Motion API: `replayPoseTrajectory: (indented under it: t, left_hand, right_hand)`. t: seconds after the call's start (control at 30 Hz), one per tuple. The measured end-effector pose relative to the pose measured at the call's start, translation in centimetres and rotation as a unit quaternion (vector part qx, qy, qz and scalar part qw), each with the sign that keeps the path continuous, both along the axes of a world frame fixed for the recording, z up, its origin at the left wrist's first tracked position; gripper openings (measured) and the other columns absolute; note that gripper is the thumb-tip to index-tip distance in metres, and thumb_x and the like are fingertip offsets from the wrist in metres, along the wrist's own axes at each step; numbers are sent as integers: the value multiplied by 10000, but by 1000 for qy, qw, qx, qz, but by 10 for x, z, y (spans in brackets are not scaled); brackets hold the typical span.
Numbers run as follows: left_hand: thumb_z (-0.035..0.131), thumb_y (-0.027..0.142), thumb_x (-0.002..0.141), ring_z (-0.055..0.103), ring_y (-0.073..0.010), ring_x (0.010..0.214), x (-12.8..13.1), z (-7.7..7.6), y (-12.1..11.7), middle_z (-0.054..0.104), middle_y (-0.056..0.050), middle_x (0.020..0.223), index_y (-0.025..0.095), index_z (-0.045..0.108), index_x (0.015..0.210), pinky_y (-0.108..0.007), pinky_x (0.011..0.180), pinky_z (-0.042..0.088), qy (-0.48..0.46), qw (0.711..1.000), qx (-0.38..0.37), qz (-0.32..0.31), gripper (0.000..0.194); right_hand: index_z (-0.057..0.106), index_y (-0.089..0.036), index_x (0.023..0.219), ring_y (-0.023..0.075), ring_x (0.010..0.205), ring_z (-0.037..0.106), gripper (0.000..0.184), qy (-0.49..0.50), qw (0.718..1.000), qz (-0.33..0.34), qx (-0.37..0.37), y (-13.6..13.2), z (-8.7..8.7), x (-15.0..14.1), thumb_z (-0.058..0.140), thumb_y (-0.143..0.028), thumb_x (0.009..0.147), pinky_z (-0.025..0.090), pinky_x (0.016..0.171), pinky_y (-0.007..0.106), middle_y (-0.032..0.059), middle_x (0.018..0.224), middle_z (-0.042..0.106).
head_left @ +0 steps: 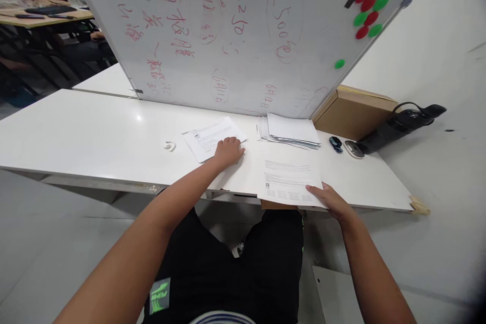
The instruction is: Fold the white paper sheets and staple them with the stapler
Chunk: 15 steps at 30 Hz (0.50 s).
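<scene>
My right hand [329, 198] holds a printed sheet of paper [288, 182] by its lower right corner, thumb on top and fingers underneath. The sheet lies over the table's front edge. My left hand [229, 152] rests palm down on the right part of a small pile of printed papers [207, 140], its fingers stretched over them. Behind the held sheet sits a thicker stack of papers [292, 129], its top face blank.
A whiteboard [243, 61] with red writing and magnets stands along the back. At right are a cardboard box [353, 114], a black bottle [402, 126], a mouse [354, 149] and a small dark object [335, 144]. A white curled item [169, 146] lies left.
</scene>
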<state>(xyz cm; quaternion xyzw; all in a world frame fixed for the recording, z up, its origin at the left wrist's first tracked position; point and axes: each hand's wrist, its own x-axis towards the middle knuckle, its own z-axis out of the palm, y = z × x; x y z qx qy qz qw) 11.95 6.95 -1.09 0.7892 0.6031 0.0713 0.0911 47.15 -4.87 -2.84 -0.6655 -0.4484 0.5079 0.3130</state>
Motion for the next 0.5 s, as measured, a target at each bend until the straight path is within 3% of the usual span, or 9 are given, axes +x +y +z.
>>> replayPoseTrajectory:
  t: [0.17,0.27,0.37,0.5]
  left_hand:
    - [303,446,931,342,-287,1308,1,-5,3,421,-105,1426,228,498,1224,-565,1092,142,-5,1000,4,4,414]
    - [312,449,931,341,-287,1312,1,-5,2,418,-99,1429,230,500,1219,-573,1092,138,-8,1000,4,2,408]
    - [325,452,930,372,-277,1290,2,-3,1,445,-93,1405,228,516,1192,-533,1083,194,-4,1000,11,4,394]
    - [335,455,928,417,-262,1244,3,0,0,491,-78,1356,229,540,1142,-447,1013,321,3,1000,27,7,373]
  right_hand:
    - [620,-206,1139,258,1100,613,470,11,999,34,0,-4,11,-1,699,-463,754,468,997,402,61,1197,650]
    - [633,-208,1108,252,1077,624,455,24,998,4,51,9,15,5,717,-458,738,468,995,400,59,1171,664]
    - [638,-210,1096,251,1030,643,448,46,990,-52,121,43,24,13,734,-440,723,497,952,403,66,1158,669]
    - [640,-148,1110,211,986,647,382,51,965,-137,216,110,41,22,711,-307,770,492,918,332,124,1213,631]
